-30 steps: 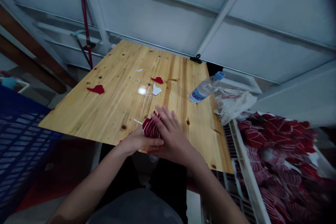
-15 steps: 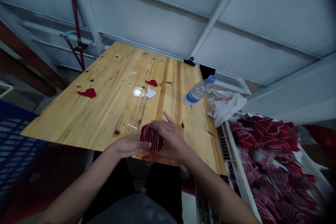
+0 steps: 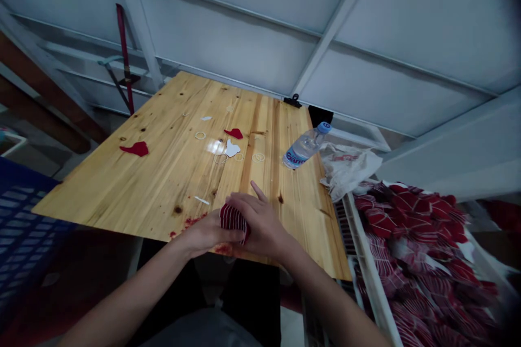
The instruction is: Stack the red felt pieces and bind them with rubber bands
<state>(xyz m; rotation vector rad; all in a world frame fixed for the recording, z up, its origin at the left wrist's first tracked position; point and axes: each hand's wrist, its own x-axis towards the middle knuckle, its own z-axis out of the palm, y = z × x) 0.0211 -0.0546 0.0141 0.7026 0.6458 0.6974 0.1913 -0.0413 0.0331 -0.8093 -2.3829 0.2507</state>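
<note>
Near the front edge of the wooden table, a stack of red fabric pieces with white edges [image 3: 233,220] is held between both hands. My left hand [image 3: 207,236] grips it from the left, with the thumb across its lower front. My right hand [image 3: 260,223] wraps round its right side and top, one finger pointing up and away. Beyond the hands lie a white cut piece [image 3: 232,147], a red piece [image 3: 234,133] and several thin pale rings. Another red piece [image 3: 136,148] lies at the table's left.
A water bottle [image 3: 303,146] stands on the wooden table [image 3: 158,173] at the right, near a white plastic bag [image 3: 350,165]. A crate [image 3: 368,260] of red striped bundles is at the right, a blue basket [image 3: 24,217] at the left. Red lint lies by the front edge.
The stack has turned slightly between the hands, its striped side showing differently. The view has shifted a little, and more red lint shows beside my left hand.
</note>
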